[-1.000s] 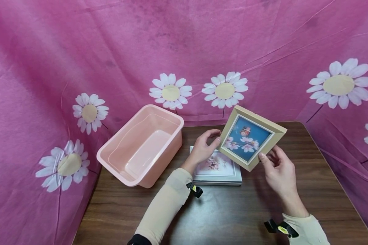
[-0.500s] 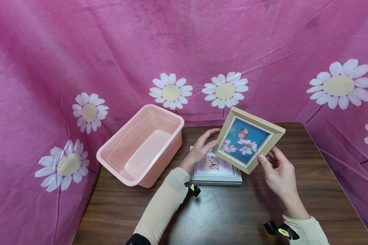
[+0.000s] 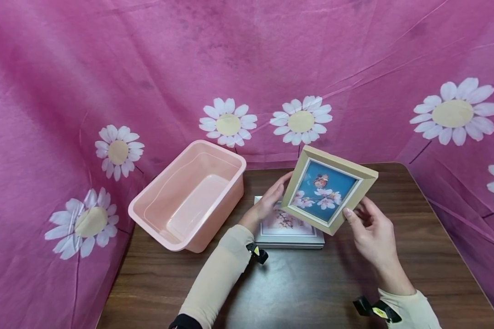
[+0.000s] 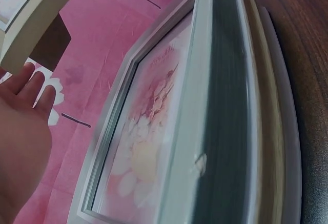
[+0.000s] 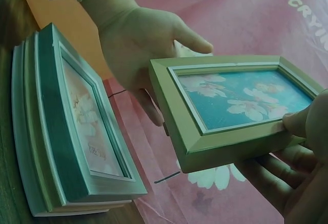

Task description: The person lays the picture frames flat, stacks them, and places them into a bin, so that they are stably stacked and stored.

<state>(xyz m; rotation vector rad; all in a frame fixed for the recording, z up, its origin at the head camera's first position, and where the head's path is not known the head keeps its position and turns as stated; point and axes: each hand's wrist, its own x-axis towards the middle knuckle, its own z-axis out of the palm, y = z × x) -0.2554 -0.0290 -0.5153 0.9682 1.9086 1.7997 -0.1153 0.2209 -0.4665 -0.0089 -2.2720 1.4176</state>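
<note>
A cream-bordered picture frame [image 3: 328, 191], showing pink blossoms and a butterfly on blue, is held tilted above the table. My right hand [image 3: 375, 235] pinches its lower right edge, thumb on the front and fingers behind, as the right wrist view shows. Beside the frame's left edge is my left hand [image 3: 267, 204]; its fingers are extended, reaching partly behind the frame, with the thumb [image 5: 192, 39] standing apart. Below lies a stack of several picture frames [image 5: 97, 126], the top one grey-green [image 4: 189, 111] with a pink flower print.
A pink plastic tub [image 3: 236, 176] stands on the left of the dark wooden table [image 3: 296, 288], with nothing visible inside. A magenta cloth [image 3: 169, 68] printed with white daisies hangs behind and at both sides.
The held frame has shifted left and slightly down, its tilt changing a little. My left hand's thumb and fingers have moved from gripping its left edge to lying extended beside it.
</note>
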